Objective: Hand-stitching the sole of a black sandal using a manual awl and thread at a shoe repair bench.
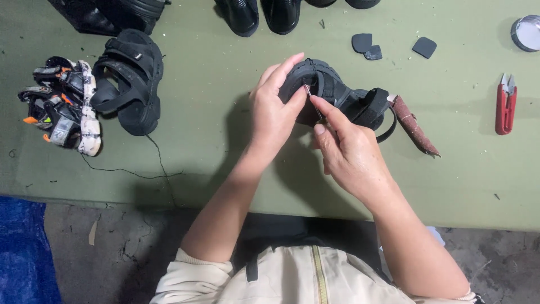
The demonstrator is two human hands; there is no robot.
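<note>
My left hand (274, 110) grips the toe end of a black strapped sandal (343, 97) held just above the green table (214, 146). My right hand (350, 149) pinches a thin metal needle (311, 100) pressed into the sandal's edge, between thumb and forefinger. A brown strip of material (415, 125) sticks out from under the sandal's heel end on the right.
A second black sandal (128, 81) lies at the left beside a pair of patterned white, black and orange sandals (62, 104), with loose black thread (140, 169) trailing. Red thread snips (505, 104) lie at the right. Black rubber pieces (367, 46) and dark shoes (263, 14) sit at the back.
</note>
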